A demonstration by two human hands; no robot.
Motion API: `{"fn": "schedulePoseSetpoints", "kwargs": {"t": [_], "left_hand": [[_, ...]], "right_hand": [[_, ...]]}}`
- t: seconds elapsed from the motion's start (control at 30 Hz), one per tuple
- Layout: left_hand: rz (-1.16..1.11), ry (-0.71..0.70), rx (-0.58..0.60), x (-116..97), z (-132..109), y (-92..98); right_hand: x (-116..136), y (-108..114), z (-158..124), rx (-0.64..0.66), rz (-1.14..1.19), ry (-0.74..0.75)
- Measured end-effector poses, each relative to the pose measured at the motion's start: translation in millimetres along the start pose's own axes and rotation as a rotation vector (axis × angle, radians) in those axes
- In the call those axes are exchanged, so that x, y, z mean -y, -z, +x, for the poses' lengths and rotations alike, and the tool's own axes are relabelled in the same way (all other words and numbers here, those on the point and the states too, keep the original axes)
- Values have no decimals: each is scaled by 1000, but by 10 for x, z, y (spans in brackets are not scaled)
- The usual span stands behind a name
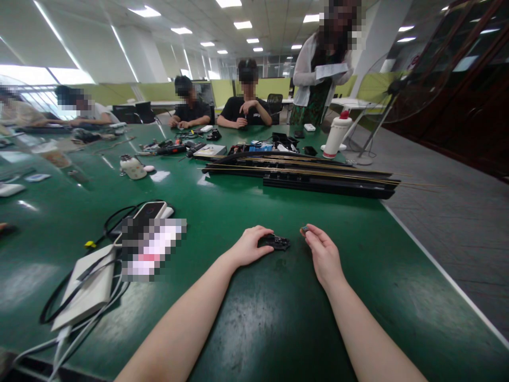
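My left hand point(254, 245) has its thumb and fingers closed around one end of a small black part point(280, 243) with an uneven, openwork surface, low over the green table point(246, 212). What kind of part it is I cannot make out. To its right and a little apart, my right hand point(321, 249) pinches a tiny grey-green piece point(305, 229) between thumb and fingertips. That piece is too small to name. A gap separates it from the black part.
Long black channels point(330, 185) with thin brass-coloured rods lie across the table ahead. At left are a white power bank point(89, 284), cables and a blurred-out phone point(153, 249). A white bottle point(337, 135) stands far right. Several people sit or stand beyond.
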State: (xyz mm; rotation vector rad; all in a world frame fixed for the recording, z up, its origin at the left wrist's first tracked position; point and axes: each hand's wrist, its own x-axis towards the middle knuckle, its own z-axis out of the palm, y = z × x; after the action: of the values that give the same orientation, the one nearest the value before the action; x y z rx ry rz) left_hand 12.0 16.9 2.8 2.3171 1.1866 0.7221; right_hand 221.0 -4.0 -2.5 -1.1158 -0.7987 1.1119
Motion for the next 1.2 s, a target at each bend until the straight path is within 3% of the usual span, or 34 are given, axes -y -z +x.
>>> {"fn": "schedulePoseSetpoints", "kwargs": {"t": [0.9, 1.2], "left_hand": [[-16, 7, -1, -2, -1, -3], [-15, 12, -1, 12, 1, -19]], "right_hand": [[23, -2, -10, 7, -12, 7], [15, -49, -37, 93, -203, 72]]}}
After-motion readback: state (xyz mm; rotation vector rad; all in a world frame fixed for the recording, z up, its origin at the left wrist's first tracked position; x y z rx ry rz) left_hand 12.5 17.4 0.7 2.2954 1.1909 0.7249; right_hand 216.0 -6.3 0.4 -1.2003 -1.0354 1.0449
